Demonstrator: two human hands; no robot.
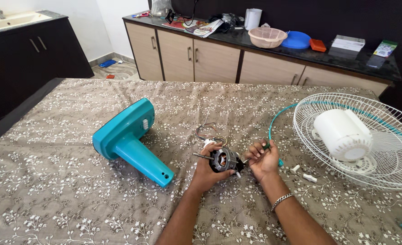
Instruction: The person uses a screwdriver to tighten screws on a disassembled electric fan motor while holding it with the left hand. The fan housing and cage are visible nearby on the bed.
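Observation:
My left hand (206, 170) grips a small fan motor (223, 159) with copper windings and a steel shaft that points left; coloured wires (210, 131) trail from it toward the far side. My right hand (261, 159), a metal bracelet on its wrist, holds a green-handled screwdriver (268, 147) with its tip against the motor's right side. Both hands rest on the flowered brown tablecloth (65, 190) near the table's middle.
A teal fan base and neck (128, 136) lies to the left. A white wire fan guard (382, 149) with a white motor cover (342, 134) sits at the right, small white parts (303, 173) beside it. Behind the table runs a dark counter (301, 50) with a bowl and boxes.

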